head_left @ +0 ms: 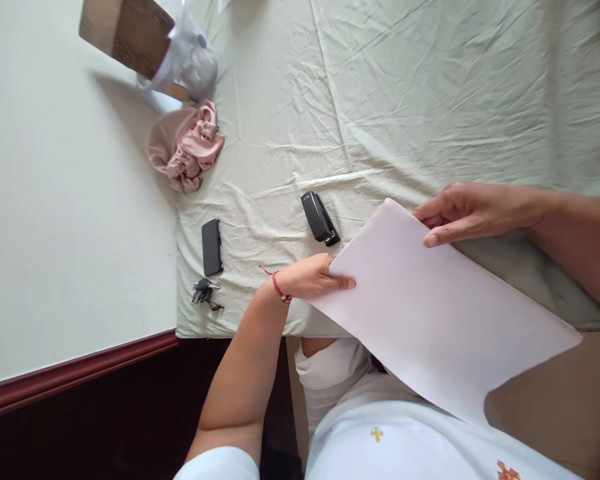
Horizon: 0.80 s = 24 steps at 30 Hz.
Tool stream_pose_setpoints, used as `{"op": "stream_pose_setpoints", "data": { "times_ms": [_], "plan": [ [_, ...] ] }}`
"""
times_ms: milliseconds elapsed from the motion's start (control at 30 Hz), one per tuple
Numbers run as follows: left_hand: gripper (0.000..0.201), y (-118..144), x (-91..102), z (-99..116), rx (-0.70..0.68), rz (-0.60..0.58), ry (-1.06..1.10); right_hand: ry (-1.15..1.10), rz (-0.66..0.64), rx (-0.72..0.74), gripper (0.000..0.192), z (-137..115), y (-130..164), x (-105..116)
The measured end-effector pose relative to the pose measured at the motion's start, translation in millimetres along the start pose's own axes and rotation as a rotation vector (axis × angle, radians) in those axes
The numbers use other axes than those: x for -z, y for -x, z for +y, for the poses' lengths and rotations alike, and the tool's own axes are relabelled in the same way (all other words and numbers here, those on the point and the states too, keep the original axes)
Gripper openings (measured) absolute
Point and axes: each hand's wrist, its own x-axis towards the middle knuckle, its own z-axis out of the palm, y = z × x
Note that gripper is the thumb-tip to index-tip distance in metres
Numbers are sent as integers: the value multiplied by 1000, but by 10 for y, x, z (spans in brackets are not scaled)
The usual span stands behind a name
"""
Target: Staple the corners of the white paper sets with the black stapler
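A large white sheet of paper (430, 313), possibly several sheets together, is held tilted over the table's front edge and my lap. My left hand (320, 277) pinches its left edge, thumb on top and fingers hidden underneath. At the upper right edge, my right hand (460, 213) grips the paper between thumb and fingers. Just beyond my left hand a black stapler (320, 218) lies on the cloth, apart from the paper.
A pale green wrinkled cloth (430, 100) covers the table. Left of the stapler lie a black phone (211, 247) and a bunch of keys (206, 293). Farther back are pink scrunched fabric (190, 147), a white container (185, 60) and a cardboard box (127, 33) by the wall.
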Motion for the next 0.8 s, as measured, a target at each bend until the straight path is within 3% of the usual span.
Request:
{"op": "stream_pose_setpoints", "data": {
  "times_ms": [100, 233, 367, 433, 533, 800],
  "plan": [
    [41, -68, -4, -10, 25, -31, -17, 139, -20, -54, 79, -28, -35, -69],
    [44, -78, -62, -89, 59, -27, -20, 240, 82, -109, 87, -95, -89, -153],
    [47, -15, -115, -161, 170, 43, 161, 220, 109, -271, 81, -161, -106, -167],
    [51, 36, -129, -207, 191, 131, 314, 203, 130, -349, 70, -199, -89, -145],
    [55, 123, -148, -295, 144, 354, 451, 173, 146, -448, 57, -267, -45, -108],
    [30, 221, -282, -433, 75, 732, 286, 111, 197, -515, 52, -328, -59, -106]
  ]
}}
